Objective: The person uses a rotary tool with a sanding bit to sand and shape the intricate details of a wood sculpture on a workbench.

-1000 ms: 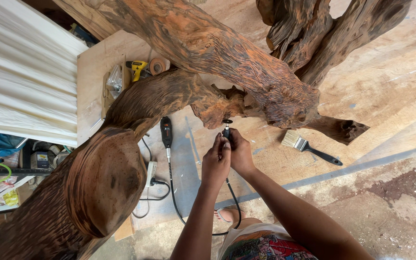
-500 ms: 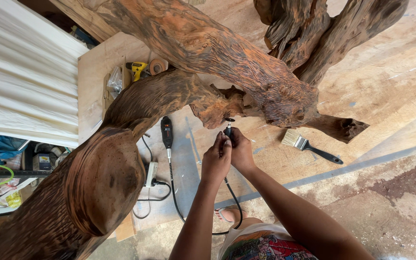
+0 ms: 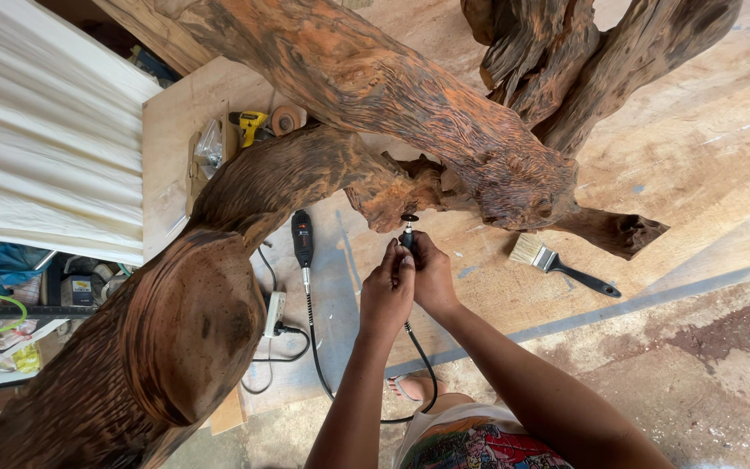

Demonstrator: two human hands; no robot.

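two hands, left hand [image 3: 386, 291] and right hand [image 3: 433, 276], grip slim black rotary handpiece [image 3: 408, 236] beneath gnarled, ridged driftwood [image 3: 444, 130].

Over the last second the change is slight. Both hands have slid a little toward the person, away from the wood: left hand [image 3: 386, 293] and right hand [image 3: 431, 276] now sit lower in view, with a wider gap between the grip and the wood [image 3: 392, 195] overhang above it. The handpiece [image 3: 408, 234] tip, earlier close under the overhang, now shows clear of it, its small disc head visible just above the fingers. The left thumb and fingers have closed nearer the handpiece collar. The view has shifted slightly.
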